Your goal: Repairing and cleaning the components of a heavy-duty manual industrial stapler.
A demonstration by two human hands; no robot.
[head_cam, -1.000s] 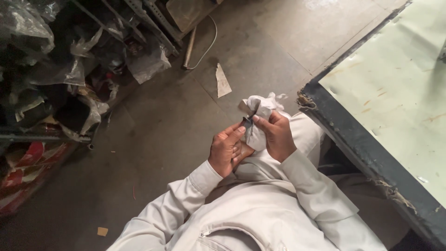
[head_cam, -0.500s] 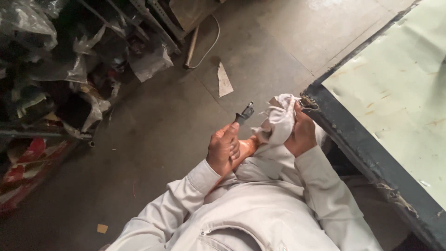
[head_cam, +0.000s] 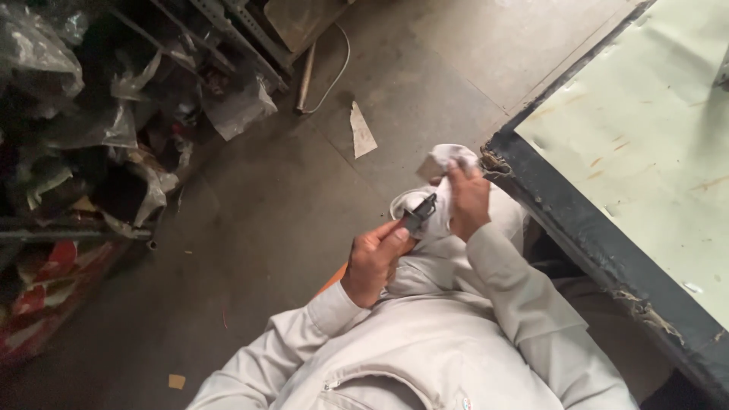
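near the middle of the frame the left hand (head_cam: 373, 262) has its fingers closed around a small dark metal clip (head_cam: 419, 212), pinched by its lower end. just right of it, the right hand (head_cam: 467, 199) grips a bunched white cloth (head_cam: 440, 163), fingers curled tight into it. the cloth touches the clip's tip, beside the dark table edge (head_cam: 577, 235).

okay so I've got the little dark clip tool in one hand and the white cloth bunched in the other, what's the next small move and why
Probably bring the small dark tool in the left hand a touch closer, onto the white cloth that the right hand grips. The tool's tip sits right at the cloth's edge, and the cloth is held up by the table corner, steady enough to work on.
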